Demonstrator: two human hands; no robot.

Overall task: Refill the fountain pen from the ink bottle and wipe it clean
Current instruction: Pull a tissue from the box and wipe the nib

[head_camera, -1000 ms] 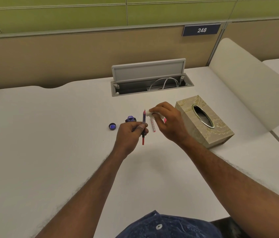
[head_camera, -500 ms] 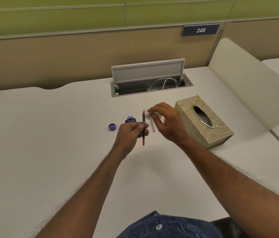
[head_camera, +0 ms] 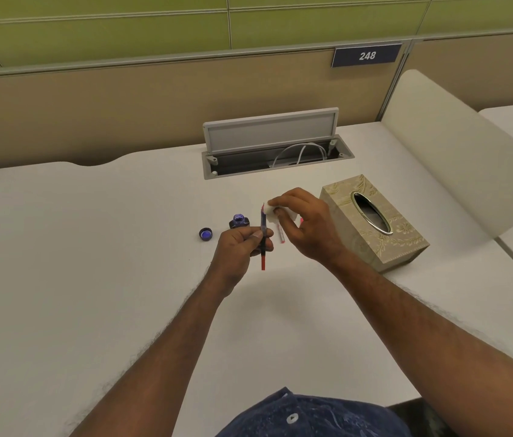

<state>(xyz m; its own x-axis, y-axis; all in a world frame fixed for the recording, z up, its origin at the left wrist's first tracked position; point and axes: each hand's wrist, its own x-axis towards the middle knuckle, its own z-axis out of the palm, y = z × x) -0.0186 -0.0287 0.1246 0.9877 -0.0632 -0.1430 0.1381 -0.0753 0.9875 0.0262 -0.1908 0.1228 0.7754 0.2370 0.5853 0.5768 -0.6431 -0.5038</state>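
the left hand (head_camera: pixel 242 244) grips the fountain pen (head_camera: pixel 263 234) upright above the desk (head_camera: pixel 91 279), while the right hand (head_camera: pixel 305 225) pinches a wad of white tissue (head_camera: pixel 270 212) against the pen's upper end, near the open ink bottle (head_camera: pixel 239 221) and its loose cap (head_camera: pixel 205 234). to wipe well, the person would do best to hold the pen steady, squeeze lightly, draw the tissue off the tip in one direction, and turn to a clean patch so ink lifts away rather than smearing down the barrel.

white worktop (head_camera: pixel 91 247), open cable hatch (head_camera: pixel 271 137) at its far edge, beige partition (head_camera: pixel 122 115) behind, green wall panels (head_camera: pixel 91 26) above, 248 plate (head_camera: pixel 367 55), cream divider (head_camera: pixel 453 152) along right edge.
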